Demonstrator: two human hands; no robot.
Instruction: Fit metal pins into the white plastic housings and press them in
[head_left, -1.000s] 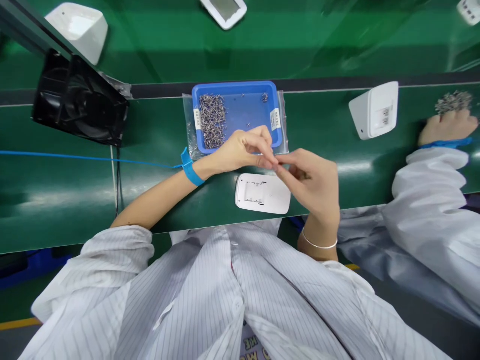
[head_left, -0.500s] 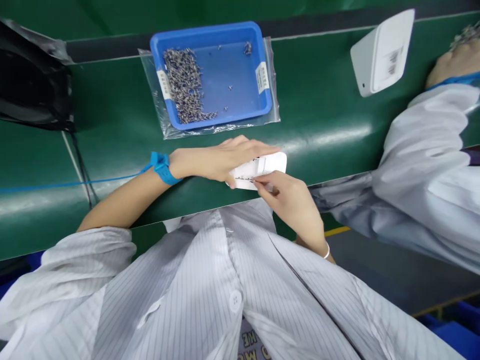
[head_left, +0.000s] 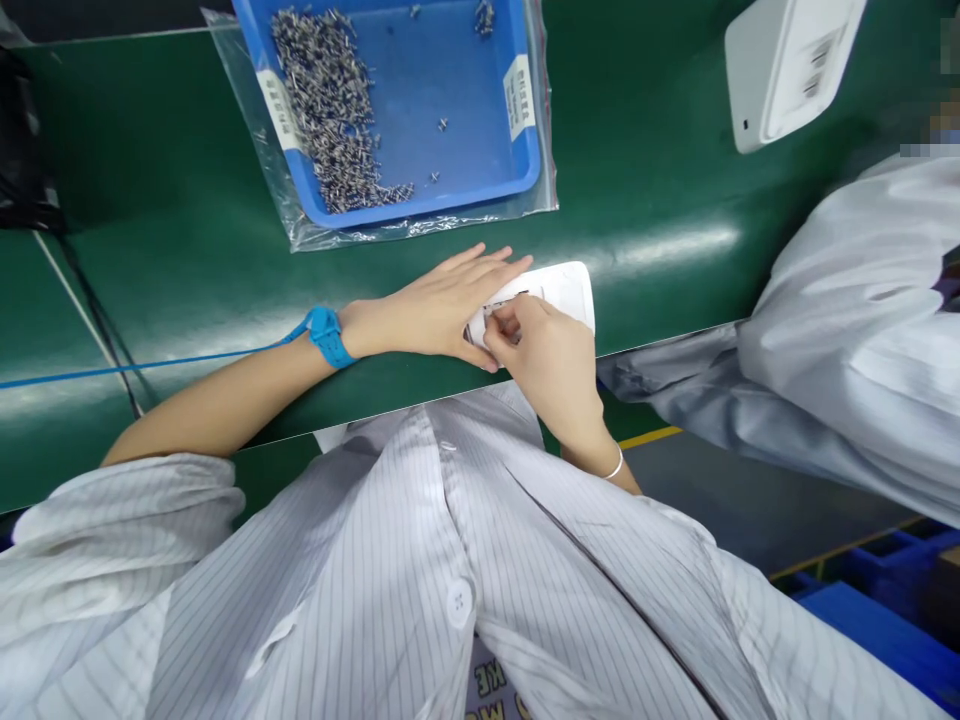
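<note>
At the belt's (head_left: pixel 187 250) near edge the left hand (head_left: pixel 427 310) lies flat, fingers together, steadying the white casing (head_left: pixel 562 290) — the right hand (head_left: pixel 544 355) pinches something small into it.

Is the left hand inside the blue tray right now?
No, the left hand lies flat on the white casing, nearer than the blue tray.

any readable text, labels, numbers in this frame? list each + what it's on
"KE" and partial letters below it: print at the bottom edge, under the open striped smock; cut off.
Two white labels on the blue tray's rims: print too small to read.
Barcode sticker on the white device at upper right: blurred, unreadable.
White casing under the left hand and right hand: dark marks, not legible.
</note>
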